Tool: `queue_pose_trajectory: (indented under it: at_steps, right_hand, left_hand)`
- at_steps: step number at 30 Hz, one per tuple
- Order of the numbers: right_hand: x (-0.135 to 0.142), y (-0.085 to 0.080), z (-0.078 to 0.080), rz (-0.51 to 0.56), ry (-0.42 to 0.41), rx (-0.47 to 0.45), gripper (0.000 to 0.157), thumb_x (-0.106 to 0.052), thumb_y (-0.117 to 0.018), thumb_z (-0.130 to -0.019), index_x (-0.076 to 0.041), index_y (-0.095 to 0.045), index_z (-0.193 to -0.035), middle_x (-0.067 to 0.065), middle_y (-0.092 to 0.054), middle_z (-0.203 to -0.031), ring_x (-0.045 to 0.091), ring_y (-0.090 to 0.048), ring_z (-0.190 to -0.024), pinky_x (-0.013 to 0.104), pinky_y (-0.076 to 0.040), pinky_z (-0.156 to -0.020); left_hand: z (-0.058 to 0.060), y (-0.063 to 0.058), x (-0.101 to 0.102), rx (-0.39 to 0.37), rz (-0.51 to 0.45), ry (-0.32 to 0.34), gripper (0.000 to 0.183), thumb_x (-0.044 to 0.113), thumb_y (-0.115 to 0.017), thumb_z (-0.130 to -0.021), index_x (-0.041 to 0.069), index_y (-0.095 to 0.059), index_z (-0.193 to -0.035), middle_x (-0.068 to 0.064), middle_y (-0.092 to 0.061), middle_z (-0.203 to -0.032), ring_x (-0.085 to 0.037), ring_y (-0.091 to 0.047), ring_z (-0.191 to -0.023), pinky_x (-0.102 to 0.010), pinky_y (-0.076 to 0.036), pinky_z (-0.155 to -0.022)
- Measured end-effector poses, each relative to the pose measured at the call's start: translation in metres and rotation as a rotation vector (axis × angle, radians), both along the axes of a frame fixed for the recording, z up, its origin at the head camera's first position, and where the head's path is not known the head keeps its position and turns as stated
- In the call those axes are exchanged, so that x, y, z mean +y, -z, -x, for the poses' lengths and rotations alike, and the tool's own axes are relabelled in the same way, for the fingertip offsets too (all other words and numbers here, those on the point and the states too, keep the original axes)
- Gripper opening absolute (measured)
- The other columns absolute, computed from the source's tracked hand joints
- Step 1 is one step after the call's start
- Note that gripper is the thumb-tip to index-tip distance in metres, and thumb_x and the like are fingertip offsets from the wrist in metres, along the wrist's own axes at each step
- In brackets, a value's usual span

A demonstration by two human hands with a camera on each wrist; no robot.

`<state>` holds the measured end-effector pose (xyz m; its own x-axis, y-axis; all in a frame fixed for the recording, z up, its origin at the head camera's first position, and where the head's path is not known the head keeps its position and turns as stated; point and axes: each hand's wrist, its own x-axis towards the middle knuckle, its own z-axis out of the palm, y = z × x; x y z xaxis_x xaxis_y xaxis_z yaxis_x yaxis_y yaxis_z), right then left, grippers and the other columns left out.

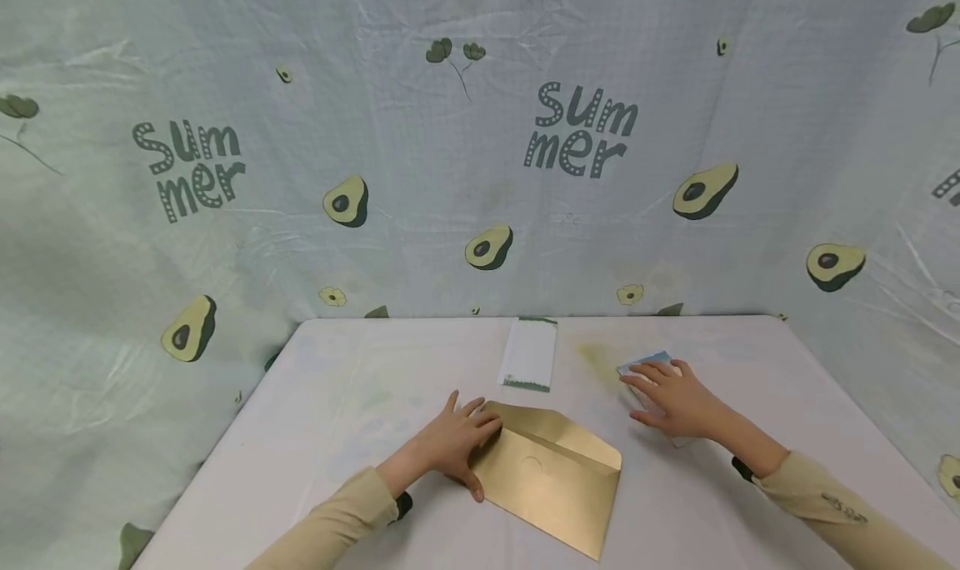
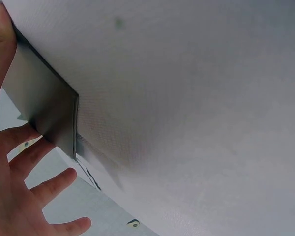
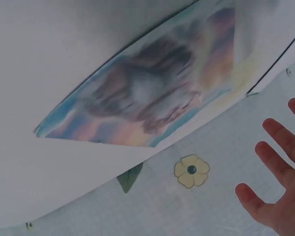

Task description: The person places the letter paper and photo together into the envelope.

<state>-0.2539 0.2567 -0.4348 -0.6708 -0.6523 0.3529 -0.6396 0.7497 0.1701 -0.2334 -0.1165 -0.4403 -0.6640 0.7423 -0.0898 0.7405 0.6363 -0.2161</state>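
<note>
A gold envelope (image 1: 551,491) lies on the table with its pointed flap (image 1: 564,433) folded open along the far side. My left hand (image 1: 456,438) grips its left end, thumb at the near edge and forefinger and middle finger at the far edge; the other two fingers are spread free. In the left wrist view, the envelope's end (image 2: 51,101) spans from thumb to fingers. To the right, my right hand (image 1: 675,403) hovers over a picture card (image 1: 647,360) with relaxed fingers. The card's blurry pastel picture (image 3: 142,88) shows in the right wrist view, apart from the fingers.
A narrow white sheet (image 1: 529,355) with green printed ends lies at the back middle of the white table (image 1: 375,362). Behind and beside the table hangs a pale curtain (image 1: 420,137) printed with avocados and lettering.
</note>
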Motion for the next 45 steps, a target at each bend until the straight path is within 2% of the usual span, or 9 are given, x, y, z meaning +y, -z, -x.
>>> queue_pose_trajectory:
  at_steps: [5, 8, 13, 26, 34, 45]
  right_hand:
    - [0.008, -0.006, 0.017, -0.043, 0.104, -0.093, 0.051, -0.038, -0.062, -0.080, -0.013, -0.052, -0.123, 0.013, -0.052, -0.125, 0.032, -0.044, -0.116, 0.059, -0.034, -0.086]
    - [0.013, -0.007, 0.023, -0.066, 0.137, -0.115, 0.051, -0.039, -0.061, -0.080, -0.014, -0.051, -0.124, 0.013, -0.050, -0.128, 0.034, -0.042, -0.118, 0.061, -0.033, -0.085]
    - [0.019, 0.003, 0.033, -0.078, 0.136, -0.094, 0.052, -0.040, -0.061, -0.079, -0.013, -0.051, -0.123, 0.013, -0.050, -0.128, 0.035, -0.042, -0.116, 0.061, -0.034, -0.084]
    - [0.022, 0.017, 0.050, -0.102, 0.197, -0.165, 0.056, -0.044, -0.055, -0.083, -0.010, -0.049, -0.127, 0.013, -0.049, -0.129, 0.036, -0.041, -0.118, 0.063, -0.030, -0.088]
    - [0.024, 0.027, 0.052, -0.067, 0.188, -0.188, 0.056, -0.048, -0.053, -0.083, -0.010, -0.050, -0.125, 0.013, -0.054, -0.122, 0.035, -0.045, -0.114, 0.063, -0.031, -0.088]
    - [0.027, 0.036, 0.056, -0.071, 0.171, -0.132, 0.054, -0.048, -0.054, -0.083, -0.011, -0.052, -0.122, 0.012, -0.055, -0.113, 0.031, -0.048, -0.108, 0.062, -0.034, -0.085]
  left_hand:
    - [0.001, -0.002, -0.001, 0.005, -0.004, -0.002, 0.108, 0.078, -0.059, -0.049, 0.017, -0.038, -0.135, 0.000, -0.041, -0.136, -0.028, -0.033, -0.130, -0.060, -0.028, -0.097]
    - [0.001, -0.002, -0.001, 0.003, -0.006, -0.001, 0.108, 0.077, -0.059, -0.049, 0.017, -0.037, -0.136, 0.000, -0.041, -0.136, -0.028, -0.033, -0.130, -0.060, -0.028, -0.097]
    - [0.000, -0.002, 0.000, 0.006, 0.002, 0.007, 0.107, 0.077, -0.060, -0.049, 0.016, -0.039, -0.135, -0.001, -0.042, -0.135, -0.029, -0.035, -0.129, -0.059, -0.029, -0.097]
    - [0.000, -0.001, 0.001, 0.032, 0.042, -0.005, 0.107, 0.079, -0.057, -0.048, 0.018, -0.039, -0.135, 0.000, -0.042, -0.136, -0.028, -0.034, -0.129, -0.058, -0.030, -0.097]
    - [-0.004, -0.001, 0.001, 0.027, 0.050, -0.005, 0.107, 0.079, -0.057, -0.048, 0.018, -0.039, -0.135, 0.000, -0.042, -0.136, -0.028, -0.035, -0.129, -0.058, -0.030, -0.097]
    - [-0.003, -0.001, 0.003, 0.034, 0.059, -0.010, 0.105, 0.079, -0.057, -0.049, 0.019, -0.040, -0.134, 0.001, -0.042, -0.136, -0.027, -0.034, -0.130, -0.058, -0.030, -0.097]
